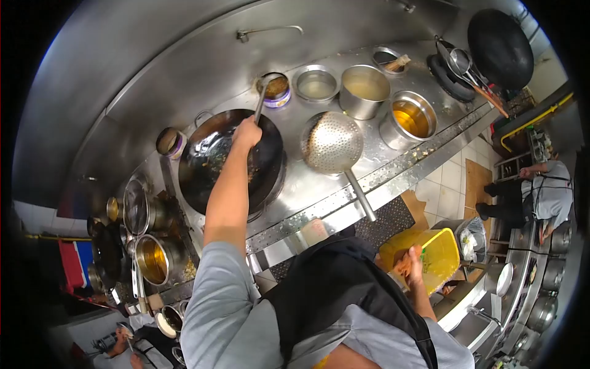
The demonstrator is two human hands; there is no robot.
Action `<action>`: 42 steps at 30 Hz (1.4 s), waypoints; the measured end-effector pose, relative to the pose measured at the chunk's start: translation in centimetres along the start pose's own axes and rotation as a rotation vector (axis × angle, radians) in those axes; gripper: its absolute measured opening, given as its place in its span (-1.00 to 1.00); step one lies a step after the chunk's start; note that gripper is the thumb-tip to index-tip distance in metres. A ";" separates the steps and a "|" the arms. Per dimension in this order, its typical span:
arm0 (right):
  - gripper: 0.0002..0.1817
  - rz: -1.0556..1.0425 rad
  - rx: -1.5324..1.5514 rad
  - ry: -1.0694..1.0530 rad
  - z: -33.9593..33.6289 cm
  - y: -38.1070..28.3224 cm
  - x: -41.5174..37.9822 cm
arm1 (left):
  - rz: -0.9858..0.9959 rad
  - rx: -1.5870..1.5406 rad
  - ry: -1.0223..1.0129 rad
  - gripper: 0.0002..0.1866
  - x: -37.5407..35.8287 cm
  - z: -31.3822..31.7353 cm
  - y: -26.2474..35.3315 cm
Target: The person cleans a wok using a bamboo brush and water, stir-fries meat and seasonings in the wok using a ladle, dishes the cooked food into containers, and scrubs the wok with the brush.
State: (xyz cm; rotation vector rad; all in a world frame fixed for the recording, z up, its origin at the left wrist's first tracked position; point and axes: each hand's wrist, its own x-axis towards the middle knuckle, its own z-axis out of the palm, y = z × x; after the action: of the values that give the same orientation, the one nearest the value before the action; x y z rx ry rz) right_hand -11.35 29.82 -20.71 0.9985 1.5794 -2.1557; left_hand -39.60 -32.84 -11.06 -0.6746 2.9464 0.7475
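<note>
My left hand (247, 133) grips the handle of a ladle (260, 103). Its bowl end is at the mouth of a tin with a purple label (278, 98), which holds something brown. Beneath my left forearm sits a large dark wok (203, 150) with small bits of food on its inside. Down at my right side, my right hand (415, 265) is closed around orange pieces (402, 265) whose kind I cannot tell. It overlaps the near side of a yellow bin (444, 258) with some green scraps inside.
A perforated strainer (333, 142) lies right of the wok, its handle over the counter edge. Behind it stand metal pots (365, 92) and a pot of amber liquid (413, 118). Another oil pot (152, 259) is at left. Other people (549, 192) work at far right and lower left.
</note>
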 end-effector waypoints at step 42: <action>-0.52 -0.022 -0.734 -0.262 -5.2 2.5 10.2 | -0.347 -2.337 -0.506 -0.91 -29.5 -3.7 3.6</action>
State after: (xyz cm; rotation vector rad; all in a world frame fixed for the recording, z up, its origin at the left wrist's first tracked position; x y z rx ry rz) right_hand -15.35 35.39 -30.21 0.4407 1.9977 -1.4245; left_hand -14.08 -19.77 -2.30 -0.5237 0.2688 3.0322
